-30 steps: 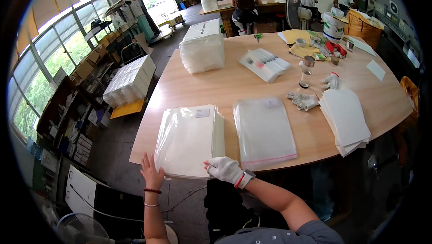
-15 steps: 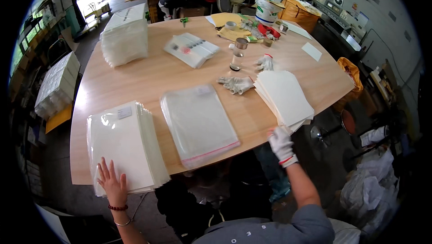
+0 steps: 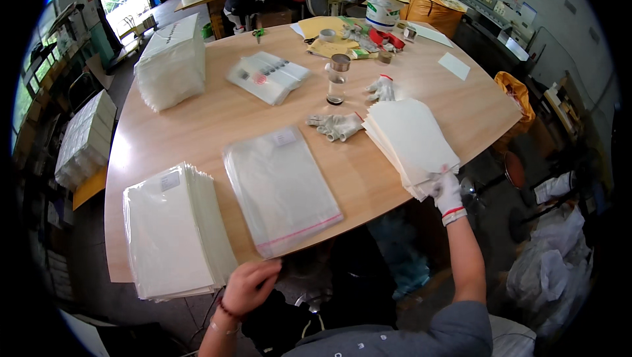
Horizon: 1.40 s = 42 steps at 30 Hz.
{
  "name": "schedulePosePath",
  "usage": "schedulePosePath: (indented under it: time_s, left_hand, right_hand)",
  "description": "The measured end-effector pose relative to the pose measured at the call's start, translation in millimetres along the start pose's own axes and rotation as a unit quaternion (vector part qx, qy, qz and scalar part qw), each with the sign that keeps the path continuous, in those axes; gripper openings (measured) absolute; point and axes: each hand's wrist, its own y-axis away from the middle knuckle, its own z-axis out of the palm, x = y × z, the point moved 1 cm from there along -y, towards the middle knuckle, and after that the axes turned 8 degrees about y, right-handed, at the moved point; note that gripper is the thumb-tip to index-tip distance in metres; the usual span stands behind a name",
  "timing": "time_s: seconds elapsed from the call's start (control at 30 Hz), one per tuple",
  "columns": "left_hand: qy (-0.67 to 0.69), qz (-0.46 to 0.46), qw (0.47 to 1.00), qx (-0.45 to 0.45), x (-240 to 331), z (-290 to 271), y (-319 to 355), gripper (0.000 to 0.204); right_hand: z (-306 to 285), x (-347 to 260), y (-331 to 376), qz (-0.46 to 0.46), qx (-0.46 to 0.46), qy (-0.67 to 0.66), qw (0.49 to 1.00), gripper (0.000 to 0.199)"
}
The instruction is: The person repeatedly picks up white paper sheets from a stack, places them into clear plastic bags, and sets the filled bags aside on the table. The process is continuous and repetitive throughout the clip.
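Big stack of filled clear bags (image 3: 172, 232) sits at 8 o'clock on the round table (image 3: 217, 120), looks like finished work. Left hand (image 3: 249, 286), bare, loosely curled, holds nothing, at the table edge just beside the near corner of the empty clear bags (image 3: 282, 188), lying flat at 6 o'clock, pink strip toward the person; seemingly none filled yet. Right hand (image 3: 447, 191), white glove, pinches the near corner of the white sheet stack (image 3: 409, 138) at 4 o'clock. Judging by that thick stack, plenty is left. Spare gloves (image 3: 336, 125) lie near centre.
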Motion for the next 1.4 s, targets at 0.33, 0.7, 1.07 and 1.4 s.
schedulePosePath:
  time_s: [0.33, 0.7, 1.07, 1.4]
  left_hand:
    - [-0.372, -0.145, 0.916, -0.027, -131.5, 91.3, -65.6, 0.02]
    - [-0.258, -0.092, 0.958, 0.084, -163.4, 71.1, -76.5, 0.013]
    - [0.171, -0.328, 0.912, 0.176, -130.7, 46.9, -48.0, 0.022]
    - [0.323, -0.147, 0.872, 0.338, -116.1, 165.3, -43.6, 0.023]
  right_hand:
    - [-15.0, -28.2, -35.1, -0.067, -0.026, 0.069, 0.995, 0.014]
    - [-34.4, 46.6, 187.0, 0.108, -0.354, 0.047, 0.928, 0.038]
    - [0.1, 95.2, 251.3, 0.195, -0.199, -0.062, 0.959, 0.015]
    - [26.9, 88.9, 271.2, 0.229, -0.202, -0.044, 0.951, 0.014]
